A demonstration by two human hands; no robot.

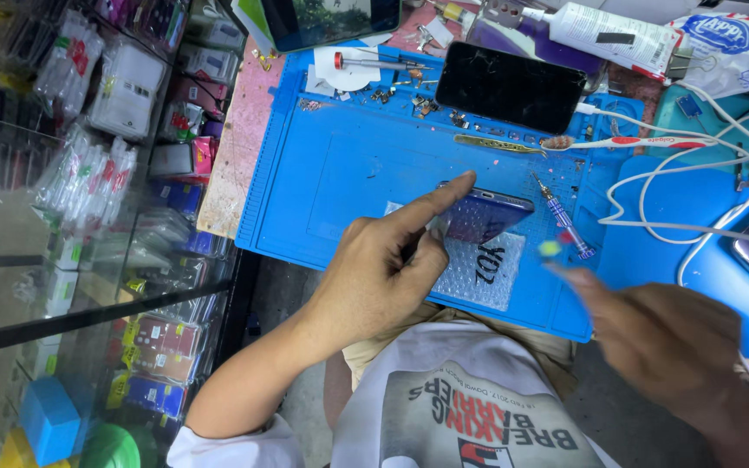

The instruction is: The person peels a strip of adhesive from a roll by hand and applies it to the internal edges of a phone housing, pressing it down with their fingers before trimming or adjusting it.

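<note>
On the blue silicone work mat point(348, 173), your left hand point(383, 273) pinches the glossy purple smartphone point(485, 215) at its near-left corner, forefinger stretched along its top edge, over a sheet of bubble wrap point(483, 277). Your right hand point(661, 334) is blurred; you cannot tell its grip, though a small green-tipped thing point(550, 249) shows at its fingertips. A blue-handled screwdriver point(565, 221) lies just beside the phone.

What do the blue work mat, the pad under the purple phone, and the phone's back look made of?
Blue mat: likely silicone, matte, with moulded ridges and parts trays. Pad: clear plastic bubble wrap, visible air cells. Purple phone, held by the left hand: glossy back, glass or plastic; cannot tell which.
</note>
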